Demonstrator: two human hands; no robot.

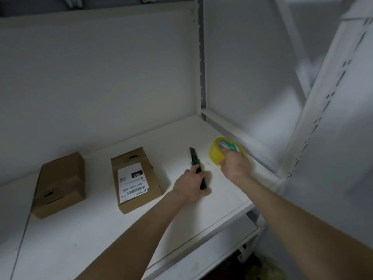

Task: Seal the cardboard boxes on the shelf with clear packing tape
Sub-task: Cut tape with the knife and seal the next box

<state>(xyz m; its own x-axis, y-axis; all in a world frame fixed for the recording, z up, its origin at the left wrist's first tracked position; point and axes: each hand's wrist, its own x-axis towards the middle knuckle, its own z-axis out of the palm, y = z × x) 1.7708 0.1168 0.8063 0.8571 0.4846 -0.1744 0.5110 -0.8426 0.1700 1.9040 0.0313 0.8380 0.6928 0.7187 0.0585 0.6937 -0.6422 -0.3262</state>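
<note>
Cardboard labelled box [136, 178] left of hands | left hand [190, 185] grips knife [194, 161] | right hand [235, 165] grips tape [215, 156]

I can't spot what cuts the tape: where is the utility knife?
In the head view, just right of centre, the left hand grips the utility knife, between the labelled box to its left and the tape roll in the right hand.

Plain box [60, 184] left, labelled box [137, 178] beside; yellowish tape roll [214, 154] tilted, far right.
</note>
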